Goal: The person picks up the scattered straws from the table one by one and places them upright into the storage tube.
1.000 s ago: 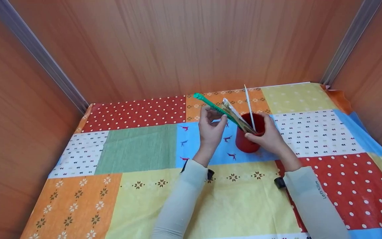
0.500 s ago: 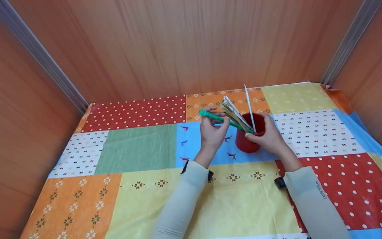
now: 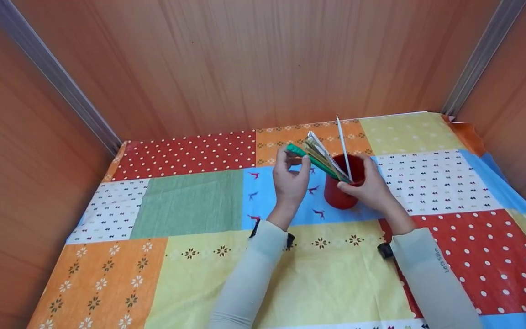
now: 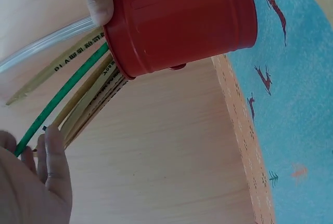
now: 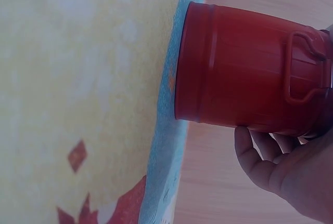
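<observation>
A red metal cup (image 3: 339, 196) with a side handle (image 5: 289, 68) stands on the blue patch of the cloth. My right hand (image 3: 372, 187) holds it at the rim, thumb in front. A green stick (image 3: 320, 167) leans out of the cup to the left, its upper end between the thumb and fingers of my left hand (image 3: 290, 183). Beside it lean several thin gold and white printed sticks (image 4: 78, 52). A pale, clear-looking stick (image 3: 342, 144) stands more upright in the cup. The lower ends of the sticks are hidden inside.
A patchwork-print cloth (image 3: 194, 201) covers the table. Wood-look panels (image 3: 263, 64) rise behind and on both sides, with metal strips (image 3: 482, 59) at the corners. Some cloth is bunched at the far right corner (image 3: 468, 137).
The green stick's upper end first swung down and right, then rose slightly to lie alongside the other sticks. My left hand shifted slightly with it. The cup and right hand stayed put.
</observation>
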Demonstrator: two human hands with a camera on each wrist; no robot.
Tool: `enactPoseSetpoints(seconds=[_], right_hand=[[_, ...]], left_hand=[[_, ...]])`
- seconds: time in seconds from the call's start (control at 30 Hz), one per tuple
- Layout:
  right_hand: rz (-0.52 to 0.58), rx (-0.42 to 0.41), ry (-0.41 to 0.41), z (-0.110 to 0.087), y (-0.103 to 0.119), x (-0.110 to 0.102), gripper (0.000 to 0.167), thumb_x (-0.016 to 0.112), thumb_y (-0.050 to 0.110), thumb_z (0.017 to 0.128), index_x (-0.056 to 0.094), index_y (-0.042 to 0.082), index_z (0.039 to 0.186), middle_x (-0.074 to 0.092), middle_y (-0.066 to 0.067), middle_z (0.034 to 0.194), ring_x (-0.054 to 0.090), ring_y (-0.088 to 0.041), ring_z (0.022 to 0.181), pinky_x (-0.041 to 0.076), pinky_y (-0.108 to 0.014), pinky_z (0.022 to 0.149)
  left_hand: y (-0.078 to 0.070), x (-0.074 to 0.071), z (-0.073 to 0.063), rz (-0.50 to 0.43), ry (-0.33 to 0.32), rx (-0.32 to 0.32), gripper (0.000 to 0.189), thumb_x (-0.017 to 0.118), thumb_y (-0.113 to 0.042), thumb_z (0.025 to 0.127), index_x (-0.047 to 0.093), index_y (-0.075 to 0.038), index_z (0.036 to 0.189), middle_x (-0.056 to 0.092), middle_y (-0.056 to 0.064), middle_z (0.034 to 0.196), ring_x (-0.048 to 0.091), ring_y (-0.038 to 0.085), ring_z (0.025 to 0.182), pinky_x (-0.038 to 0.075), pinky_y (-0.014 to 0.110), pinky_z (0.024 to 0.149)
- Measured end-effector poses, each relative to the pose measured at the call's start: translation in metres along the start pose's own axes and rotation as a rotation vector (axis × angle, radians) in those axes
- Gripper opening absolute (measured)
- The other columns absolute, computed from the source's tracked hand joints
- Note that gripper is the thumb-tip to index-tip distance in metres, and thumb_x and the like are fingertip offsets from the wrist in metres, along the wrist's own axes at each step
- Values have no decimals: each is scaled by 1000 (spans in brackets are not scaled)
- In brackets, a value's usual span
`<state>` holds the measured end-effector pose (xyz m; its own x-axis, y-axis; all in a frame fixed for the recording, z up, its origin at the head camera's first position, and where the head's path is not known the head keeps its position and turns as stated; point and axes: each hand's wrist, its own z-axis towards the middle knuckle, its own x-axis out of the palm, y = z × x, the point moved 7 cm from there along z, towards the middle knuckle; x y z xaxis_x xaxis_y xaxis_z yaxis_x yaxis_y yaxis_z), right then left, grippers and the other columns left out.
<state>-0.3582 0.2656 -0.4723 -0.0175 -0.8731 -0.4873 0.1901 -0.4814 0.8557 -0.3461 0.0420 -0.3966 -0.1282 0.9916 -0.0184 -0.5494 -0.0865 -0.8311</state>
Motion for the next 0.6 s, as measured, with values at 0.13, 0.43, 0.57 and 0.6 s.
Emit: enactPoseSetpoints(seconds=[0.13,0.43,0.57,0.6], right_hand=[[-2,-14,-10,1,1,0,90,78,39,79,23,13,146,37,-11,143,38,-27,130,47,-53,97],[-21,11,-11,0,1,0,95,77,45,78,19,15,149,34,-12,146,35,-28,133,46,-54,99],[-23,23,-15,0,-1,0,95,77,45,77,21,16,148,35,-10,146,35,-27,134,46,-54,99],[-23,23,-14,0,-1,0,94,77,45,78,21,16,148,35,-9,146,35,-27,134,46,-54,99]], left_hand=[[5,1,-2,-11,-5,-40,32,66,-18,91,50,-13,118,61,6,106,65,18,85,57,28,65],[-9,1,-3,-8,38,-38,10,60,-4,92,60,3,100,62,16,93,66,29,80,57,25,66],[-11,4,-8,44,129,-48,14,59,-9,94,62,0,105,64,14,93,64,27,82,53,21,62],[-7,4,-9,53,143,-51,16,60,-10,94,61,-1,108,65,13,95,64,26,82,53,21,62]])
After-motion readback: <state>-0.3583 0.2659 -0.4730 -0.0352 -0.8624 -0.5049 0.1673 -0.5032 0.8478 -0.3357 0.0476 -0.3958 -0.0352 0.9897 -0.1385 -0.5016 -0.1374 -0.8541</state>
